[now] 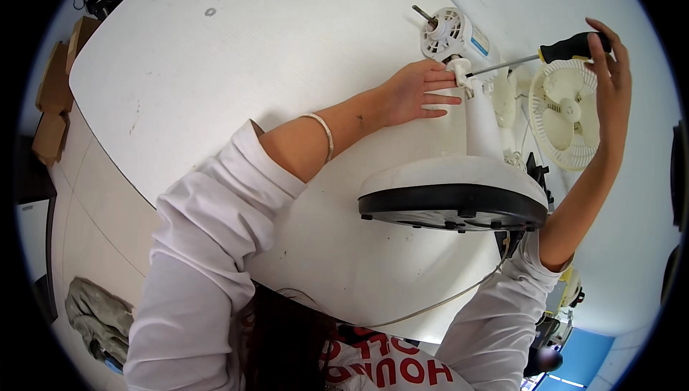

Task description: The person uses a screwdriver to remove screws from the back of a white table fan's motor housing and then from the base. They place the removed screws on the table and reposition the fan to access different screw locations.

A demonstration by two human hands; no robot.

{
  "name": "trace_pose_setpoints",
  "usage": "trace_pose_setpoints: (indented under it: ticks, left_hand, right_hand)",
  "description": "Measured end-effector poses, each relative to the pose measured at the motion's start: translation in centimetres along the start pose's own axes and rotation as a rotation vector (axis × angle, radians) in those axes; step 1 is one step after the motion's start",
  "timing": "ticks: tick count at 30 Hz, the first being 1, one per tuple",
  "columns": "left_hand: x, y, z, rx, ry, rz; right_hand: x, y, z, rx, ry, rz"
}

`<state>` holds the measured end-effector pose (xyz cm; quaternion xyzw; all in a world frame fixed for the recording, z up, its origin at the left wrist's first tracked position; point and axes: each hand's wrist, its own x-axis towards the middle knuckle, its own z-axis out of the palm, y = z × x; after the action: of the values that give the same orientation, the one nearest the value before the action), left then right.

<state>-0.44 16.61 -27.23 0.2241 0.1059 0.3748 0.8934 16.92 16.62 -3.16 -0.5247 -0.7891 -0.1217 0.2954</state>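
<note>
- The fan stand (479, 122) lies on its side on the white table (215, 82), right of the frame's centre. Its round base (452, 194) faces the camera in the lower middle, and its neck runs away from there toward the upper right.
- The motor housing (448, 32) sits at the far end of that neck, near the top of the frame, with its bare shaft pointing up and to the left.
- The left hand (416, 93) rests flat against the left side of the neck, just below the motor. Its fingers are stretched out and pressing rather than curled round anything; it steadies the stand and grips nothing.
- The right hand (606, 61) is closed round the black and yellow handle of a screwdriver (531, 57) at the upper right of the frame.
- The screwdriver's long axis runs nearly level, sloping slightly down to the left. Its tip meets the joint (463, 75) between neck and motor, just beside the left hand's fingertips.
- So the joint lies to the left of the right hand, along the shaft's own line, while the left hand is the nearer one and touches the stand beside it.
- A white fan grille (567, 115) lies on the table below the right hand, just right of the neck.
- A grey cord (445, 298) trails from under the base toward the lower edge.
</note>
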Motion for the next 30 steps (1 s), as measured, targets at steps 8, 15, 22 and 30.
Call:
trace_pose_setpoints:
  ticks: [8,15,22,30]
  left_hand:
    - [-0.1,0.2,-0.2,0.008,0.016,0.004]
    - [0.0,0.1,-0.1,0.004,-0.005,-0.003]
    - [-0.1,0.1,0.0,0.008,0.01,0.008]
    - [0.0,0.0,-0.1,-0.002,-0.007,-0.008]
  right_hand:
    - [-0.2,-0.3,-0.4,0.462,-0.09,-0.025]
    - [-0.6,0.2,-0.8,0.208,-0.05,0.146]
    - [-0.7,-1.4,-1.2,0.398,-0.115,-0.038]
    - [-0.6,-0.6,-1.2,0.081,-0.056,0.113]
